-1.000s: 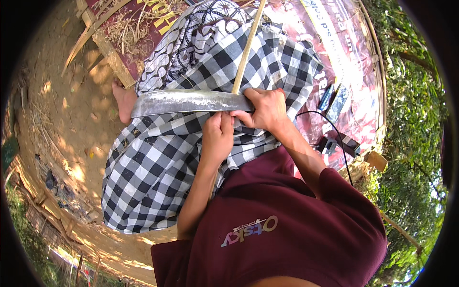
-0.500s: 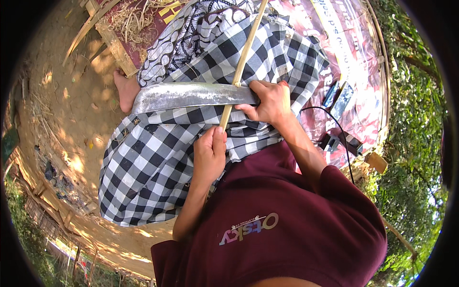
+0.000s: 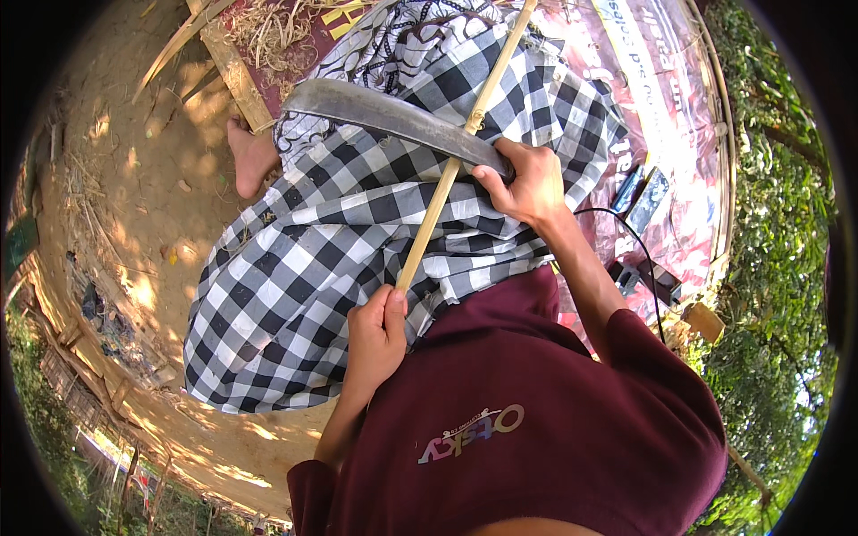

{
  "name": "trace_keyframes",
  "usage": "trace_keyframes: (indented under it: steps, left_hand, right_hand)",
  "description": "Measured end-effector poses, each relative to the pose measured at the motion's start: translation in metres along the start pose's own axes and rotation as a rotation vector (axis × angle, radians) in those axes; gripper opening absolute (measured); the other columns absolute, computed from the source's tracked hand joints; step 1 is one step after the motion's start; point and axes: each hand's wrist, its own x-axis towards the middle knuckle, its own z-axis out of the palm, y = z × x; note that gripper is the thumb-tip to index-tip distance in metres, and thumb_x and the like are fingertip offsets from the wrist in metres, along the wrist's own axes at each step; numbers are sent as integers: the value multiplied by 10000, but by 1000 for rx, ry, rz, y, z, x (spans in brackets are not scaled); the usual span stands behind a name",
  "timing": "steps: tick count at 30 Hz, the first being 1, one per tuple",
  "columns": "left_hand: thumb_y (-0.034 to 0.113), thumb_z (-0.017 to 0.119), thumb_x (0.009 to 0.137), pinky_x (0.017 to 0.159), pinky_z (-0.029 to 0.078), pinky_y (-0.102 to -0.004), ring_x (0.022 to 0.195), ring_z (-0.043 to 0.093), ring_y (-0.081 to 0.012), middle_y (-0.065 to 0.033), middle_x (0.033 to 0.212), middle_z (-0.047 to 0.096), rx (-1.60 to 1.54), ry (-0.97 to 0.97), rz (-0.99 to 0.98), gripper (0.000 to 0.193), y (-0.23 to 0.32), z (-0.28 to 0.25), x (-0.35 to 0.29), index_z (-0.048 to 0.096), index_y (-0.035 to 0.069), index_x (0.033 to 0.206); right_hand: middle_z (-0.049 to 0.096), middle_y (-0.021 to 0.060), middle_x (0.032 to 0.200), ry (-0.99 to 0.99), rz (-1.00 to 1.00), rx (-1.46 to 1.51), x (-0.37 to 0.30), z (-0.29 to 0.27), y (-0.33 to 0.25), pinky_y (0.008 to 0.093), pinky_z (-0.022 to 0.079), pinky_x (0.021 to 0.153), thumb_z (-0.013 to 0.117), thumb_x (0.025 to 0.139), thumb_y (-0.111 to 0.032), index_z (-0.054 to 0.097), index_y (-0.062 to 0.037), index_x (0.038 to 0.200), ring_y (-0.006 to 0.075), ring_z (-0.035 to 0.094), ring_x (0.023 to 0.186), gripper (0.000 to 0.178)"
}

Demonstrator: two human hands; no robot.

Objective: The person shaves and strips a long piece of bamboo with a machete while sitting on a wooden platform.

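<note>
A pale strip of split bamboo (image 3: 429,228) runs slantwise from near my belly out past my lap. My left hand (image 3: 375,339) is closed around its near end, thumb on top. My right hand (image 3: 534,183) grips the machete (image 3: 375,112) at its handle end, the handle mostly hidden in the fingers. The broad grey blade points far left and lies across the strip, seemingly touching it. A small curl of shaving (image 3: 478,114) clings to the strip just beyond the blade. Under both lies black-and-white checked cloth (image 3: 295,295) spread over my legs.
Pale shavings (image 3: 277,31) lie heaped at the far left, beside a wooden plank (image 3: 234,76). On the printed sheet (image 3: 657,116) at right rest two dark phone-like devices (image 3: 645,198), a black cable (image 3: 630,234) and a small black box (image 3: 660,281). A bare foot (image 3: 253,159) stands on brown ground.
My left hand has drawn the bamboo strip toward my body and slightly left. The machete's tip has swung away from me and its blade has turned. My right hand has shifted a little right.
</note>
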Motion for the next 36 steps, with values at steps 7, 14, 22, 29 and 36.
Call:
trace_keyframes:
  steps: [7,14,22,29,36]
  left_hand:
    - [152,486,981,476,385,-357,458,503,-232,-137,562,506,43,43,137,280,18,21,59,525,-21,764]
    - [123,509,951,514,426,-437,558,587,-391,-220,624,572,89,136,343,232,31,43,100,570,-52,812]
    - [184,466,997,529,409,-346,514,515,-197,-113,643,553,127,163,259,275,28,45,90,573,-26,855]
    - [204,443,1009,493,357,-316,506,438,-123,-62,604,479,77,146,244,292,28,42,78,560,-10,847]
    - [162,473,993,488,385,-344,471,489,-184,-107,602,521,29,110,173,248,26,39,69,575,-25,868]
  right_hand:
    - [560,67,578,-9,-271,-58,-7,-1,-15,370,469,470,680,750,-606,583,-52,708,260,612,513,563]
    - [556,66,567,-33,-195,-69,-5,-1,-11,360,436,460,698,731,-578,625,-54,776,259,599,514,531]
    - [588,66,579,-23,-193,-112,-5,4,-15,369,477,466,656,752,-633,601,-57,715,263,627,523,581]
    - [593,54,606,50,-204,-65,-11,13,-10,361,478,464,668,727,-654,603,-70,716,248,632,544,588]
    - [567,45,598,83,-210,-47,-13,13,-13,355,479,468,682,708,-661,593,-70,699,239,626,543,598]
